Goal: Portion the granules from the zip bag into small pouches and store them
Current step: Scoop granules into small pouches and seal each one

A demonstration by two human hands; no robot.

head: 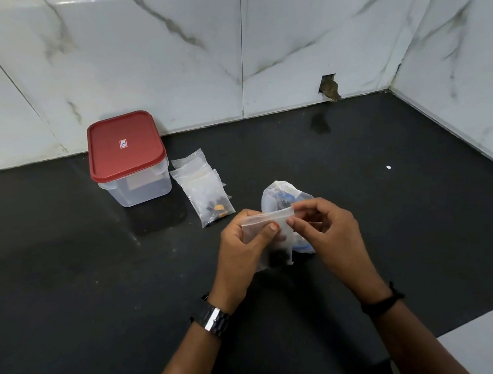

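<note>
Two hands meet over the black counter point(63, 271), both pinching one small pouch point(272, 239) at its sealed top edge: the left hand point(243, 249) grips its left side, the right hand point(328, 232) its right corner. Dark granules sit in its bottom. Just behind it lies one zip bag point(283, 196). Three or so filled pouches point(203, 189) lie stacked beside one red-lidded container point(128, 161) near the tiled wall point(191, 53).

Black counter point(65, 286): red-lidded container point(129, 160), filled pouches point(205, 192), zip bag point(283, 196).
</note>
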